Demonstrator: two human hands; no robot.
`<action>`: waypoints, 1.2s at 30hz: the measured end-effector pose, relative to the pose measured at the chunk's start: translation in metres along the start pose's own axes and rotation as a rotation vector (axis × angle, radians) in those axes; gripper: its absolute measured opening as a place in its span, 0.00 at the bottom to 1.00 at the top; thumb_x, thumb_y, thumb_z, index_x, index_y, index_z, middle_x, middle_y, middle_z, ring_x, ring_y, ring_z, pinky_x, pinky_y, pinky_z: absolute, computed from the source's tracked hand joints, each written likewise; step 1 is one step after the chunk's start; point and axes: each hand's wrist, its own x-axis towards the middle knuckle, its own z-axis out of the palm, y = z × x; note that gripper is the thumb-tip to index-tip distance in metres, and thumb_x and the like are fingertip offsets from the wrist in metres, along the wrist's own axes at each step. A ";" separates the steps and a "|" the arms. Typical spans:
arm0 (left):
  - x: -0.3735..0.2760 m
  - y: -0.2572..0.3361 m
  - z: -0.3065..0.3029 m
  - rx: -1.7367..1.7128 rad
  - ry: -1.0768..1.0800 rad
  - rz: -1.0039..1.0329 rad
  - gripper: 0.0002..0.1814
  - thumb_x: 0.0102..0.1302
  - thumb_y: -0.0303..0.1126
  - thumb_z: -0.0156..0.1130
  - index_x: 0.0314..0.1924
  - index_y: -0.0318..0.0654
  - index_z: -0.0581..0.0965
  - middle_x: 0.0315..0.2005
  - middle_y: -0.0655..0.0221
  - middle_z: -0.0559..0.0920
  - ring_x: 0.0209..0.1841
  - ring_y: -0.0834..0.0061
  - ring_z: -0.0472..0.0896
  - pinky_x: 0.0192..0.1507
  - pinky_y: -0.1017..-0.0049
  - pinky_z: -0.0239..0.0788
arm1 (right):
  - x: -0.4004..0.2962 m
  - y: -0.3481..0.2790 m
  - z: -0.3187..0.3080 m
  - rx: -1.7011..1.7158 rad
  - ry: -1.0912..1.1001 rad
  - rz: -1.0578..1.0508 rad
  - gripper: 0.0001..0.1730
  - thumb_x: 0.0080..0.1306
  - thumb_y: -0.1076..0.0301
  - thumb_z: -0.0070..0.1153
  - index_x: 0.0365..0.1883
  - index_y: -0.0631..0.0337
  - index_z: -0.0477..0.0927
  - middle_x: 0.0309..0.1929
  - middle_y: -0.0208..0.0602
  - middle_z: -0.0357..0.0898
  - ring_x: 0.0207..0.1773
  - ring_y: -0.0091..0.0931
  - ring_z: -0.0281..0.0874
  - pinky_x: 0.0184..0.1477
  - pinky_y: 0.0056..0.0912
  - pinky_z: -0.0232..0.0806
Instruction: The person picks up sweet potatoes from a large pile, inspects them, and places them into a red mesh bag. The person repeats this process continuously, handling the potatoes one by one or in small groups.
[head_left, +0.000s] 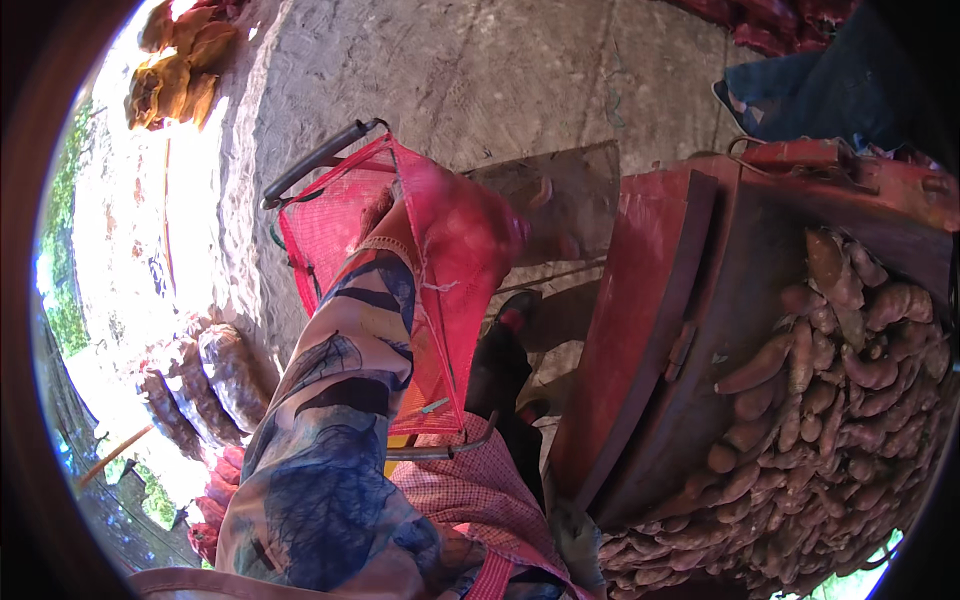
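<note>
My left arm, in a patterned sleeve, reaches into a red mesh sack (465, 225) that hangs spread between two bent metal bars. My left hand (379, 208) is inside the sack's upper part, partly hidden by mesh and sleeve; whether it holds anything cannot be told. One bar (322, 161) with a dark sleeve on it is at the sack's top left, the other bar (427, 453) at its lower edge, over my pink checked apron (480, 472). My right hand is out of view. Right of the sack stands a red metal panel (645, 315) of a large bin.
Sweet potatoes (810, 450) are heaped in the bin at right. A dark boot (499, 360) stands below the sack. Filled sacks (232, 375) lie at left, with more (172, 82) at top left. Blue cloth (817, 97) lies at top right, beyond the concrete floor (510, 82).
</note>
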 end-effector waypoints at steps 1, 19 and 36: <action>0.004 -0.001 0.003 0.005 -0.003 -0.005 0.24 0.63 0.51 0.53 0.49 0.42 0.81 0.47 0.48 0.81 0.55 0.52 0.78 0.57 0.58 0.68 | 0.004 0.007 0.005 0.035 0.002 0.017 0.19 0.62 0.62 0.57 0.51 0.54 0.81 0.43 0.47 0.82 0.47 0.46 0.80 0.50 0.44 0.71; -0.013 -0.020 0.021 -0.042 -0.009 -0.037 0.25 0.63 0.52 0.54 0.48 0.41 0.82 0.45 0.48 0.82 0.54 0.51 0.78 0.55 0.58 0.69 | 0.019 -0.003 0.015 0.016 0.028 0.041 0.19 0.66 0.59 0.56 0.52 0.55 0.81 0.43 0.45 0.83 0.43 0.37 0.82 0.46 0.39 0.71; -0.015 -0.060 0.019 -0.601 0.019 -0.206 0.26 0.62 0.53 0.55 0.47 0.40 0.82 0.44 0.48 0.82 0.53 0.51 0.79 0.54 0.57 0.69 | 0.018 0.028 0.019 0.156 0.056 -0.037 0.18 0.65 0.59 0.57 0.51 0.55 0.81 0.47 0.41 0.83 0.49 0.33 0.83 0.51 0.33 0.71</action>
